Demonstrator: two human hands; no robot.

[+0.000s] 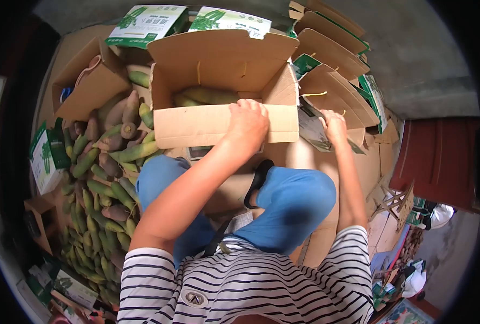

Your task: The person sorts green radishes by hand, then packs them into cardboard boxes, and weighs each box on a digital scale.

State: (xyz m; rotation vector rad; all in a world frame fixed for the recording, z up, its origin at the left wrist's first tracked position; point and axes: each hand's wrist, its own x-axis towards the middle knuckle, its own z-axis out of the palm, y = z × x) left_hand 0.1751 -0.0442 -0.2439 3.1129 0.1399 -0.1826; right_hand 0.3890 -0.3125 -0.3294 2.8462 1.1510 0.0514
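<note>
An open cardboard box [218, 59] stands in front of my knees, with long green radishes [205, 96] lying inside. My left hand [249, 121] is closed over the top edge of its front flap [191, 125], fingertips curled inward. To the right, my right hand [334, 127] grips the edge of another box's flap [313, 127], which has printing on its outer face. That second box [334, 94] is open and leans among other cartons; its inside is mostly hidden.
A heap of green and brownish radishes [102, 189] spreads along the left. Behind it stands an open carton [91, 81] with a blue item inside. Printed boxes [148, 24] line the back, and more open cartons [331, 40] stack at right. A wooden stool [396, 208] stands farther right.
</note>
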